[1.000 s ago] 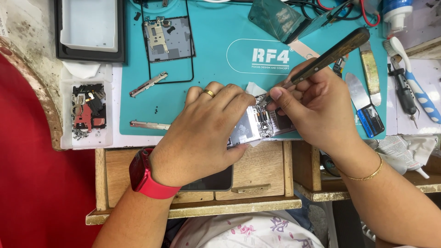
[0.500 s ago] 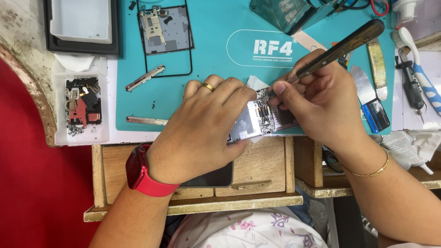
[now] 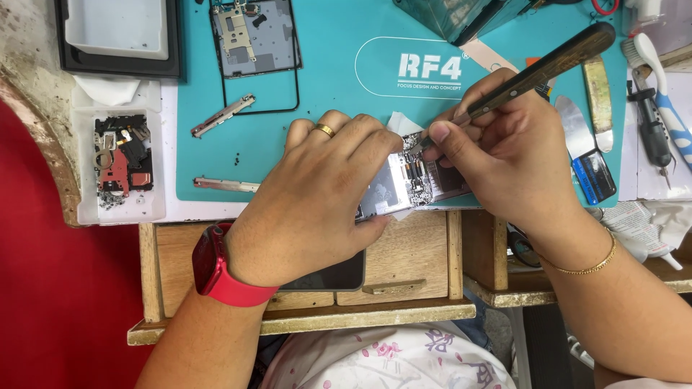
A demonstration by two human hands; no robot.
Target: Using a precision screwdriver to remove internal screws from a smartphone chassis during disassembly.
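Left hand (image 3: 313, 194): palm down, fingers curled over the opened phone (image 3: 407, 184), pinning its left part to the surface; gold ring on one finger, red watch (image 3: 216, 263) on the wrist.
Right hand (image 3: 504, 155): closed in a pen grip round a dark-handled tool (image 3: 537, 72); thin gold bangle on the wrist.
Tool: handle slants up and away to the right of the right hand; tip sits at the phone's exposed innards, just under the thumb. Contact cannot be confirmed.
Opened phone: between both hands, at the near edge of the teal mat (image 3: 339, 94), innards showing.
Beyond the left hand: a phone frame with board (image 3: 254, 43), two loose metal strips.
Left of the left hand: white tray of small parts (image 3: 119, 162).
Right of the right hand: metal spatulas (image 3: 584, 137), lying flat.
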